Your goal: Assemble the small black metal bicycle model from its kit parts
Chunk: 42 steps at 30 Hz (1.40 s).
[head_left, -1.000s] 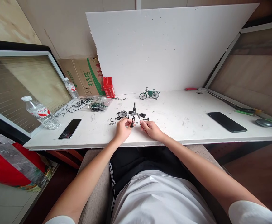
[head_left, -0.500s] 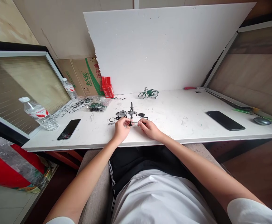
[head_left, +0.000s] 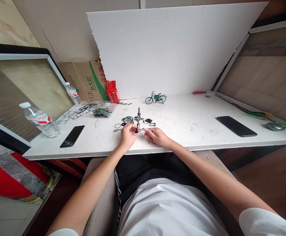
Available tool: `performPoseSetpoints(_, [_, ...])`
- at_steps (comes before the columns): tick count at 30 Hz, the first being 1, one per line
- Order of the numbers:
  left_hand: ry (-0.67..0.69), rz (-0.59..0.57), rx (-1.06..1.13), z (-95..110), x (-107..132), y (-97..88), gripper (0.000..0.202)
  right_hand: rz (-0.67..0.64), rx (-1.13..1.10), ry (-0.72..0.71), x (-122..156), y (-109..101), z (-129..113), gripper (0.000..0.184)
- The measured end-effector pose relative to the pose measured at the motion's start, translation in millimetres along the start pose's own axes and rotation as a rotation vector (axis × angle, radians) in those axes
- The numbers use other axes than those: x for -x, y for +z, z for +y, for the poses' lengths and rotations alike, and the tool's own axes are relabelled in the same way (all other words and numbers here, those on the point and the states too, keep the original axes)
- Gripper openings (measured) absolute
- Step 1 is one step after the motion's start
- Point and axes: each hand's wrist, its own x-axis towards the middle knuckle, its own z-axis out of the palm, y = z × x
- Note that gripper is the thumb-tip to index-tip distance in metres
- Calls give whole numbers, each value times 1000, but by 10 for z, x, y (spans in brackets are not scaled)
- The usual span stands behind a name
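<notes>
My left hand point(head_left: 127, 136) pinches a small dark model bicycle frame point(head_left: 138, 118) that stands upright on the white table point(head_left: 182, 131). My right hand point(head_left: 156, 136) is closed on a thin silver tool point(head_left: 142, 129) whose tip points left at the base of the frame. Loose parts lie just beyond: a small wheel point(head_left: 128, 120), a black ring point(head_left: 118, 126) and a few black pieces point(head_left: 150, 122). A finished green model bicycle point(head_left: 156, 98) stands farther back near the white board.
A clear bag of green parts point(head_left: 101, 111) and black part sprues point(head_left: 80, 110) lie at the back left. Two water bottles point(head_left: 41, 120), a black phone point(head_left: 73, 136) at left, another phone point(head_left: 236, 126) and a mouse point(head_left: 275, 126) at right, a red box point(head_left: 113, 91).
My right hand has drawn slightly back toward me and left, with the silver tool now showing between the hands. The left hand and the frame stay in place.
</notes>
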Motion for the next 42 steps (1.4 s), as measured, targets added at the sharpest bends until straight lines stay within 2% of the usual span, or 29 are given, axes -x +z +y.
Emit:
performPoseSetpoints(7, [29, -10, -5, 20, 1, -2, 20, -8, -4, 20, -10, 7, 20, 65])
performPoseSetpoints(14, [-28, -21, 9, 41, -17, 3, 16, 93, -19, -59, -32, 15, 50, 39])
performPoseSetpoints(17, [-35, -20, 6, 9, -16, 5, 15, 99, 14, -91, -37, 11, 71, 34])
performPoseSetpoints(23, [-26, -7, 8, -33, -9, 10, 11, 81, 78, -95, -27, -9, 37, 43])
performPoseSetpoints(38, [-27, -24, 16, -3, 11, -13, 15, -2, -44, 32, -1, -6, 5, 61])
performPoseSetpoints(42, [-35, -19, 29, 19, 1, -2, 18, 5, -34, 17, 2, 9, 3, 59])
